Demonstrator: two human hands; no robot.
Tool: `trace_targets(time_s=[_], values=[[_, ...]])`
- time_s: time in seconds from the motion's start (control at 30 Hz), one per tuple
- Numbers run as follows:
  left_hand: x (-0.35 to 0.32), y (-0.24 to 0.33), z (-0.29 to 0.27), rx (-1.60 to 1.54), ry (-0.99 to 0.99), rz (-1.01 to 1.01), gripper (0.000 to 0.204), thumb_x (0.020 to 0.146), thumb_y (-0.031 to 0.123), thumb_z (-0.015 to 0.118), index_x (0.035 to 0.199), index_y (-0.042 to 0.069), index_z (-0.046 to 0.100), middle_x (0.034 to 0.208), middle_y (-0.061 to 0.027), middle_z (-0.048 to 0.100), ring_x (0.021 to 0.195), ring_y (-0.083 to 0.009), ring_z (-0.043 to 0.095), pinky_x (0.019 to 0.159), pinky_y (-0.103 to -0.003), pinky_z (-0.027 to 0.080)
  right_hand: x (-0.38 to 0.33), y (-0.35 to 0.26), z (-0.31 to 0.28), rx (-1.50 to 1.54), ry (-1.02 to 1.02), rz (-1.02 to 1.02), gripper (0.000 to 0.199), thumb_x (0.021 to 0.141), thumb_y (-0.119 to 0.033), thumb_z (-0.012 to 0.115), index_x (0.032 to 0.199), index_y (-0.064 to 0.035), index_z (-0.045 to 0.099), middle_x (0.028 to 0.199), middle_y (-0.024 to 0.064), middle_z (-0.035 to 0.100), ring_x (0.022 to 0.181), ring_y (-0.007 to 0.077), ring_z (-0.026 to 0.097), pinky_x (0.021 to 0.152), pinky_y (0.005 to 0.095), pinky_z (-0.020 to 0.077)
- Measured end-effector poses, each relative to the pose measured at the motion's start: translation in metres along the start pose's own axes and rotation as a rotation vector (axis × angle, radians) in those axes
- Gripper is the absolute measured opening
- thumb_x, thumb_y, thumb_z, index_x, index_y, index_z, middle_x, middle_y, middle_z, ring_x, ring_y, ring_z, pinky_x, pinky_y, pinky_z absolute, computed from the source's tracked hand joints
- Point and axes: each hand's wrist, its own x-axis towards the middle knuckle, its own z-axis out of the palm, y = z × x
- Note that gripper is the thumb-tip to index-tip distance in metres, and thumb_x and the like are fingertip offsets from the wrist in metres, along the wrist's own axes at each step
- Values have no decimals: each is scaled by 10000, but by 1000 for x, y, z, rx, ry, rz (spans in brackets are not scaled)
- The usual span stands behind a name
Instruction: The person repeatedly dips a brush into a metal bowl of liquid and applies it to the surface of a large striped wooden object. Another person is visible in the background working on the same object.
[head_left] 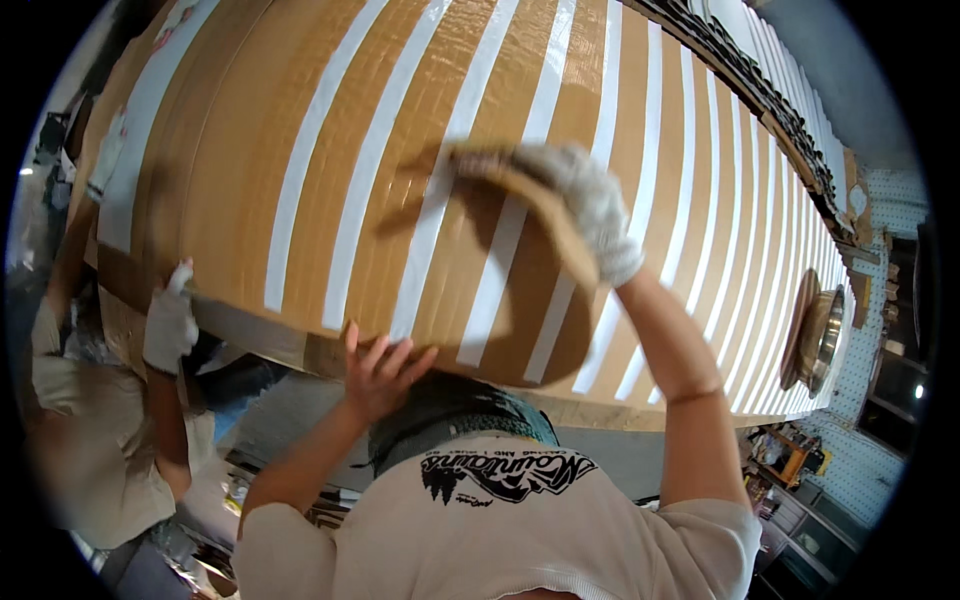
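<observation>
My right hand (588, 200), in a pale work glove, is closed on a wide, flat brown brush (548, 212), blurred by motion. The brush is over overlapping brown sheets (400, 190) with white stripes and casts a dark shadow on them. Whether its edge touches the surface I cannot tell. Bare and with fingers spread, my left hand (378, 375) rests on the near edge of the sheets and holds nothing. The far middle of the brown surface looks glossy.
At the left, another person (105, 440) has gloved hands at the sheets' left end. A metal bowl (824, 340) and a brown disc (800, 330) sit at the right end. A dark ragged-edged stack (770, 95) runs along the far side. Shelves (815, 530) stand at lower right.
</observation>
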Motion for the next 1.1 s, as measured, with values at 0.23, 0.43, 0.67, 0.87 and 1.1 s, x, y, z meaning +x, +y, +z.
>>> trace_targets(time_s=[0.23,0.43,0.67,0.87,1.1], values=[[-1,3,-8,-94,-52,-11,651,807,134,682,1433,284,588,1484,-70,417,1417,-350,335,1178,-710,271,-100,-84,-30,70,-337,-248,378,978,-136,575,1332,-234,665,1268,86,681,1104,245,660,892,368,555],[-8,6,-26,-314,-114,-50,823,704,44,690,1494,206,524,1476,-97,408,1485,-393,271,1233,-625,240,-39,-104,-16,336,46,192,402,884,-34,622,1270,-124,690,1161,111,700,1018,288,679,865,406,549],[-15,3,-16,-360,44,-75,670,676,20,666,1335,104,579,1426,-107,470,1448,-386,364,1231,-596,277,-129,-168,-6,122,-204,92,391,927,-54,593,1276,-188,707,1280,89,690,1087,264,689,944,411,556],[-11,6,-15,-345,51,-48,708,672,2,659,1363,86,529,1431,-97,474,1450,-371,366,1238,-588,269,-110,-92,-26,419,94,187,396,878,-27,677,1258,-134,713,1217,123,718,1057,278,705,928,353,580],[-11,8,-16,-269,-7,-63,706,693,33,636,1388,71,512,1418,-119,471,1441,-380,371,1246,-582,249,-196,-114,-16,-37,-77,248,414,950,-68,581,1327,-216,668,1244,83,691,1065,312,685,935,380,567]])
